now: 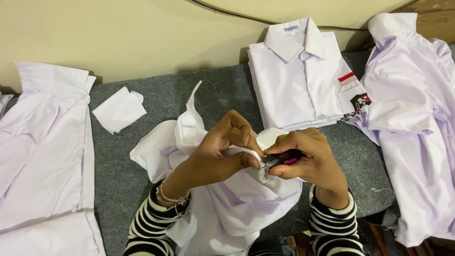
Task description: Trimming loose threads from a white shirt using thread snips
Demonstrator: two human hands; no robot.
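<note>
Between the hands: a white shirt [227, 204] lies bunched up on the grey mat [166, 99].
Left hand [222, 151]: fingers pinch a fold of the shirt tight.
Right hand [308, 159]: closed around small pink snips [283, 158], tips touching the pinched fold.
Just past the left hand: a small white cloth piece [118, 110].
Past the right hand: a stack of folded shirts [303, 80].
Far out on both sides: more white shirts, spread flat.

Beige wall [142, 33] behind grey felt tabletop [118, 175].

Crumpled white shirt [222, 208], pink-handled thread snips [280, 159]
</note>
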